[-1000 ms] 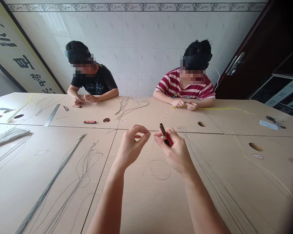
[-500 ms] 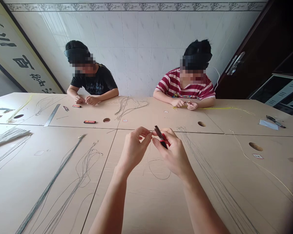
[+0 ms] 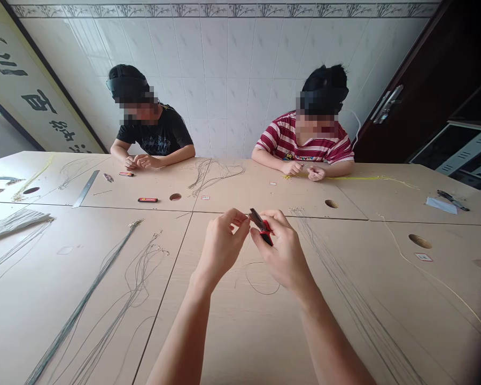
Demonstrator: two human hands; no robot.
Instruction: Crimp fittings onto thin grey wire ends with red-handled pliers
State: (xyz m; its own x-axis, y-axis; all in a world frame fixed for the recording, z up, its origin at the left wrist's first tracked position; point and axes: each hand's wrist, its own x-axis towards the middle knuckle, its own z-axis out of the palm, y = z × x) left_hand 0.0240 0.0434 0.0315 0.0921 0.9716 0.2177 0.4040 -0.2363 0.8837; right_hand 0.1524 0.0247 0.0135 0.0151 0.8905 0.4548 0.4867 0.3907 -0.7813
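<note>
At the left, a tight bundle of grey-green cords [image 3: 91, 291] slants across the wooden table [image 3: 240, 342], with a looser group of thin cords [image 3: 139, 279] beside it, small metallic ends uppermost. Next comes the left hand [image 3: 224, 241], raised over the table, thumb and index finger pinched at their tips on a thin cord [image 3: 264, 293]. The cord hangs below those fingertips and curls into an open loop on the tabletop, between the two forearms; its upper end is too small to make out. Just right of the pinch are the dark jaws of red-handled pliers [image 3: 261, 226], near the left fingertips; whether they touch cannot be told. The right hand [image 3: 284, 247] has its fingers and thumb closed around the handles. Farther right, long grey strands [image 3: 331, 267] run diagonally, then a single pale cord [image 3: 420, 272].
</note>
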